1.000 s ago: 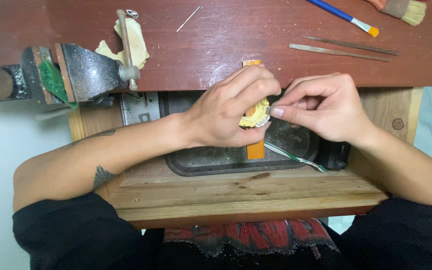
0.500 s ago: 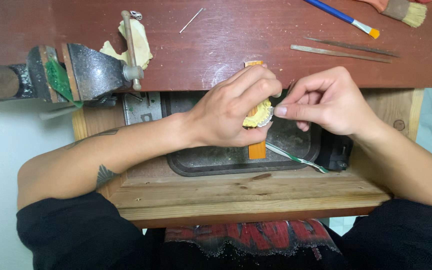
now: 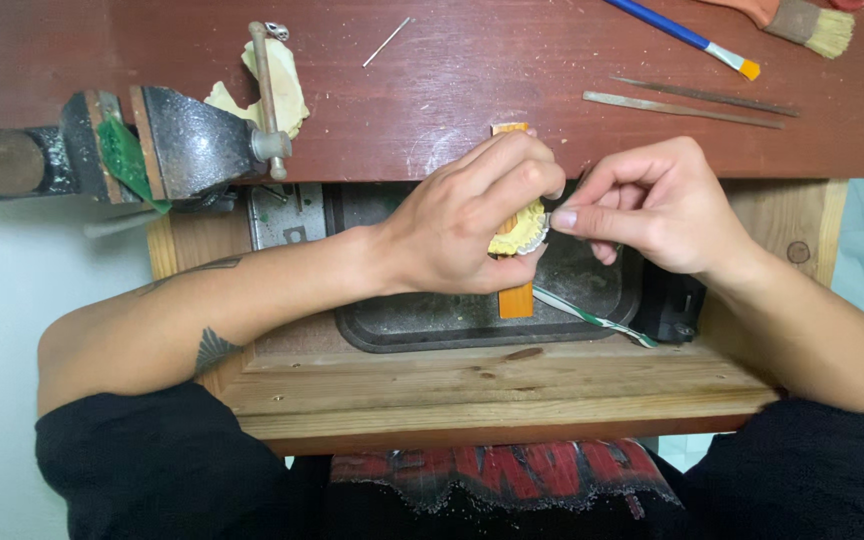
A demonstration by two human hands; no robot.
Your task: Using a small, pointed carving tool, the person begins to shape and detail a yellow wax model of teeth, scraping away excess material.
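Head view: my left hand [image 3: 462, 235] grips a yellow piece [image 3: 520, 232] against the peg [image 3: 515, 298]; right hand [image 3: 652, 205] pinches a tool [image 3: 592, 318] at its edge, tray [image 3: 402, 335] below.

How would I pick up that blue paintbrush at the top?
Probably pinch the blue paintbrush around the middle of its thin blue handle, coming straight down from above. It lies flat on the red-brown bench top, with bare wood on both long sides, and the orange tip stays untouched.

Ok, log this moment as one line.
left hand: holds yellow piece on orange peg | right hand: pinches thin tool at piece | vise: far left
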